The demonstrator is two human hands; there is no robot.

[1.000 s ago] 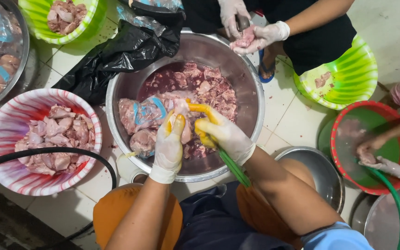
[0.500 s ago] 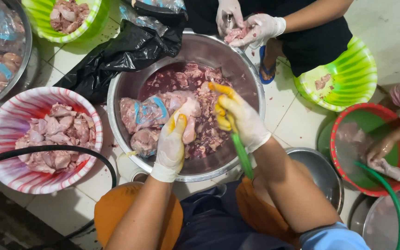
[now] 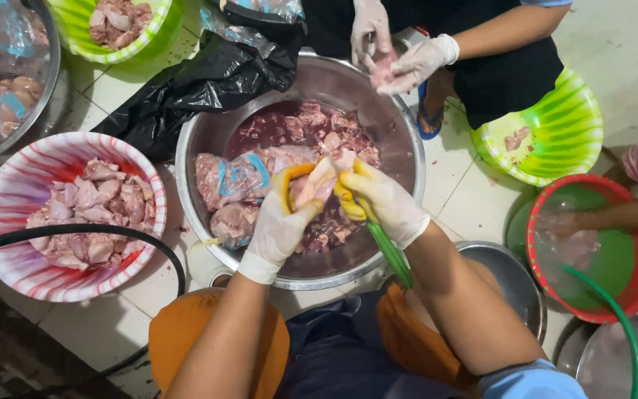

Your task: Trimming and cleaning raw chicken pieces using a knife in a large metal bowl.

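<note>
Closing in together now: both gloved hands have met over the big steel basin [image 3: 208, 140], w/ the left hand [image 3: 278, 225] wrapped under a pale piece of raw meat [image 3: 315, 185] and the right hand [image 3: 378, 199] pinching its far side, fingers curled tight, not open at all. Half a sec ago the right hand sat higher and further right over the basin, apart from the left; now it has dropped in and the two hold the same piece between them, just above the basin's middle. Yellow-handled scissors [image 3: 348, 199] seem to ride in the right hand, handle loops showing by the knuckles, but blades are hidden so can't tell if they're cutting. Reads like the trim on this piece is properly under way, not just a pick-up. Inside the basin, left of the hands, a bagged lump of meat [image 3: 230, 177] lies on dark red pieces. Left of the basin sits a red-and-white striped bowl [image 3: 9, 258] w/ trimmed chunks; a black hose [image 3: 112, 233] arcs over its near edge. Beyond the basin another person's gloved hands [image 3: 396, 59] work a separate bit; right of the basin, a green bowl [image 3: 563, 148] and a red tub [image 3: 629, 295] of water.
</note>
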